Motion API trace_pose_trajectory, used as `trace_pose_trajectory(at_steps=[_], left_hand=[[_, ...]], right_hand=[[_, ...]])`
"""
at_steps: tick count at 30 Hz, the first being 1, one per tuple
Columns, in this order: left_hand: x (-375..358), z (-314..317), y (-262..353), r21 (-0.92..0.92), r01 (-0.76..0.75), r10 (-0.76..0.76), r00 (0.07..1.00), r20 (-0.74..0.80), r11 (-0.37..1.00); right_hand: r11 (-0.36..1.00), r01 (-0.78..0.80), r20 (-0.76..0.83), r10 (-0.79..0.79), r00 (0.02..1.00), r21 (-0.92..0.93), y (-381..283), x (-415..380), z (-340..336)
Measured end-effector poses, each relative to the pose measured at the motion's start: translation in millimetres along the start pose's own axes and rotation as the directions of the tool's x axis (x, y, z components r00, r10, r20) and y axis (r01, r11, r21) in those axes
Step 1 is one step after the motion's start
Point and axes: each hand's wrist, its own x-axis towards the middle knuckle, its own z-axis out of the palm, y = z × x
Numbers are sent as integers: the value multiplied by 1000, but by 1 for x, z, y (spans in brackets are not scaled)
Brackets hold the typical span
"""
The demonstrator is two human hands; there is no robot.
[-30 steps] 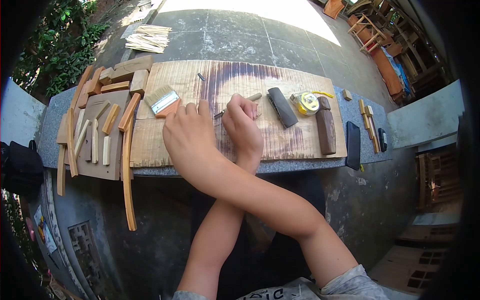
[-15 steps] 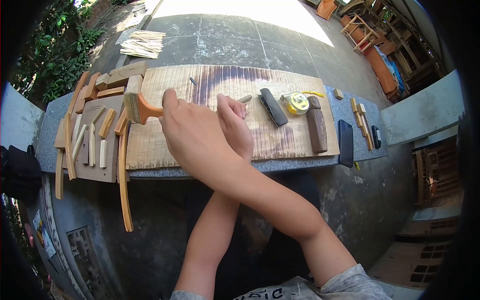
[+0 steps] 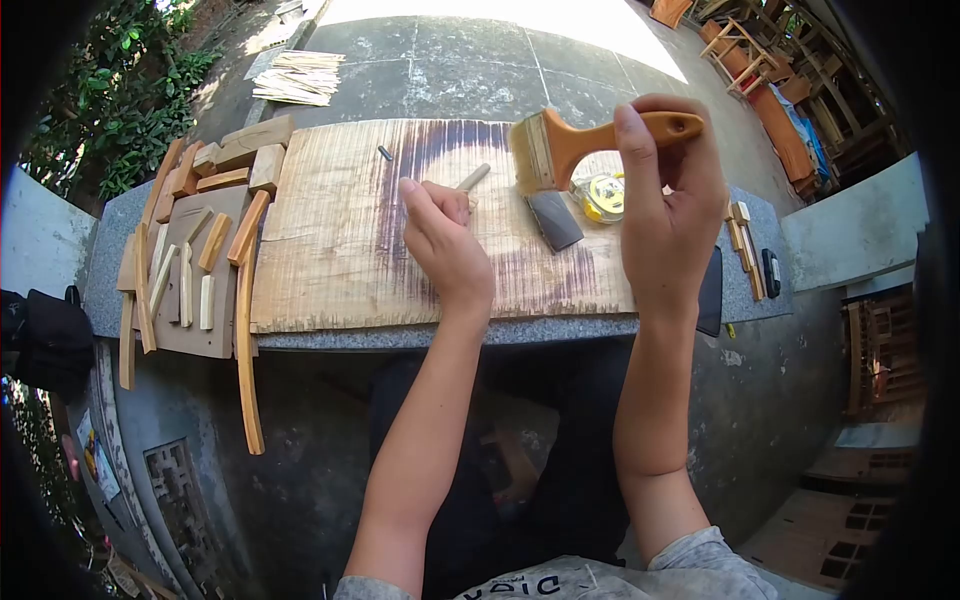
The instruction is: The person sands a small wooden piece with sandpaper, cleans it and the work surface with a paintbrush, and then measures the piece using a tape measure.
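Observation:
My right hand (image 3: pixel 672 215) is raised over the right part of the board, closed around the orange handle of a wide paintbrush (image 3: pixel 572 150). The pale bristles point left. My left hand (image 3: pixel 447 240) is above the middle of the wooden board (image 3: pixel 330 260), fingers curled around a short light wooden stick (image 3: pixel 476 177) whose end pokes out up and to the right. Between the hands lies a dark grey sanding block or folded sandpaper (image 3: pixel 555 224), partly below the brush. A yellow tape measure (image 3: pixel 604 198) sits beside it, half hidden by the right hand.
Wooden pieces (image 3: pixel 213 240) lie on a brown panel at the left, with long curved strips (image 3: pixel 248 370) overhanging the table edge. A phone (image 3: pixel 710 295) and small wood pieces (image 3: pixel 743 250) are at the right. A small dark object (image 3: pixel 385 153) rests on the board's far part.
My right hand has uncrossed from over my left arm and carried the paintbrush from the left side to the right, raising it. My left hand has shifted slightly left with the stick.

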Motion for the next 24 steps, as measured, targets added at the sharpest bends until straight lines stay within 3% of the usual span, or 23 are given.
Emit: trace_pose_trajectory(at_steps=[3,6,12,15,21,24], left_hand=[[0,-3,3,47,0,-2,999,40,999],[-2,-1,1,63,-16,14,999,39,998],[-5,-1,-1,105,-59,49,994,95,993],[-5,-2,-2,102,-58,47,993,108,993],[-6,0,2,73,-32,22,991,131,997],[-8,0,5,92,-24,9,987,160,995]], right_hand=[[991,-124,143,130,981,-46,8,-14,0],[984,-96,225,128,966,-147,25,-19,2],[979,-89,173,121,978,-185,34,-19,-11],[981,-13,177,47,983,-192,34,-18,-12],[960,122,284,-48,958,-252,24,-19,-14],[923,66,296,53,954,-379,13,-20,-16]])
